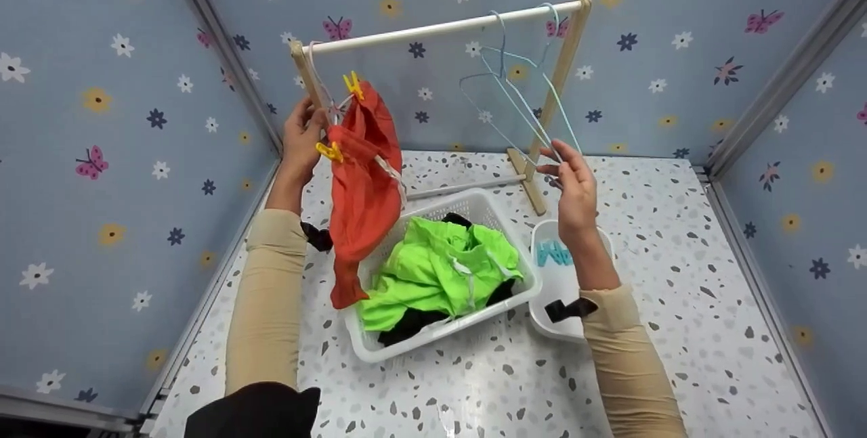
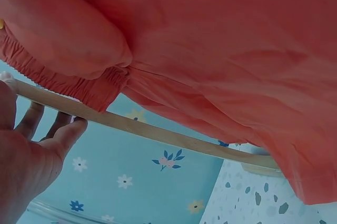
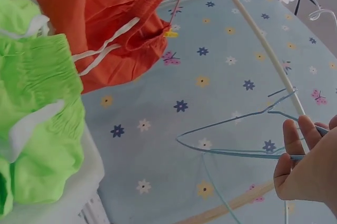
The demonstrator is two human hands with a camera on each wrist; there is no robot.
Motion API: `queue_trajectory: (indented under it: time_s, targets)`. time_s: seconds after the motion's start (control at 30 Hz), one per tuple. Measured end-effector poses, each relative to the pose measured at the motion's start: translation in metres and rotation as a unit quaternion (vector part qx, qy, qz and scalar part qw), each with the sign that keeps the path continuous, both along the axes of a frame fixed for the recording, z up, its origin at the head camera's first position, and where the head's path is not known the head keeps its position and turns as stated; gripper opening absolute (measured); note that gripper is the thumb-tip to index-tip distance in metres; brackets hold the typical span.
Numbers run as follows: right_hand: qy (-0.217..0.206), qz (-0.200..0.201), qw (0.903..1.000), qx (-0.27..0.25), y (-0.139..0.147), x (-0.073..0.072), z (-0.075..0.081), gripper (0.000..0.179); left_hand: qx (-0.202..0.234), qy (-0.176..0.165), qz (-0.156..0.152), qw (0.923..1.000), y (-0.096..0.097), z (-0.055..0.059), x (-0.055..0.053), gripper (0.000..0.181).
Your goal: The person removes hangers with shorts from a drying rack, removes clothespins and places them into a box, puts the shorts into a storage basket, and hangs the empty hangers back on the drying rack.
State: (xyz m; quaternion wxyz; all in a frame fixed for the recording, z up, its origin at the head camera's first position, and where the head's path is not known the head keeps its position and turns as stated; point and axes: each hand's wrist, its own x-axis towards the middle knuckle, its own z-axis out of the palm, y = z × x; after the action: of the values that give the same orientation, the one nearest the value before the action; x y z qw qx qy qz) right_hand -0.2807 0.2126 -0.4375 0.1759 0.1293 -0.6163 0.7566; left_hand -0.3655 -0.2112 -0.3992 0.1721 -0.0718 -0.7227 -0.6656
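Observation:
My left hand (image 1: 303, 133) grips the left wooden post (image 2: 158, 137) of a small clothes rack, its fingers at the wood in the left wrist view. Beside it, red shorts (image 1: 366, 187) hang from a pink hanger (image 1: 313, 62), held by yellow clothespins (image 1: 353, 86). At the other end of the rack, my right hand (image 1: 576, 187) pinches the lower corner of a blue wire hanger (image 3: 226, 124) between thumb and fingers. That hanger's hook sits over the white rail (image 1: 420, 33). A pale teal hanger (image 1: 555, 89) hangs just to its right.
Below the rack stands a white basket (image 1: 532, 282) with bright green shorts (image 1: 433, 262) and black cloth (image 1: 410, 325). A white tub (image 1: 552, 299) with several teal clothespins (image 1: 554, 253) is at its right, partly behind my right arm. Flower-patterned panels (image 1: 779, 154) enclose the speckled surface.

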Motion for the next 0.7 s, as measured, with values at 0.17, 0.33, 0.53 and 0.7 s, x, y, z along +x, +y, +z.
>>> queue_trajectory:
  time_s: [0.17, 0.33, 0.53, 0.7]
  targets:
    - [-0.027, -0.011, 0.9991, 0.03, 0.0, -0.005, -0.018, 0.035, -0.014, -0.003, 0.008, 0.9999, -0.001, 0.003, 0.005, 0.044]
    - [-0.048, -0.026, 0.9973, 0.049, 0.002, -0.008, -0.03, 0.032, -0.01, -0.01, 0.013, 0.9998, -0.006, -0.009, -0.007, 0.046]
    - [-0.064, -0.028, 0.9951, 0.071, 0.004, -0.009, -0.037, 0.028, -0.009, -0.012, 0.013, 0.9998, -0.006, -0.011, -0.007, 0.047]
    - [-0.051, -0.065, 0.9905, 0.11, -0.002, -0.001, -0.024, 0.026, 0.002, -0.03, 0.004, 0.9995, 0.002, 0.004, 0.005, 0.045]
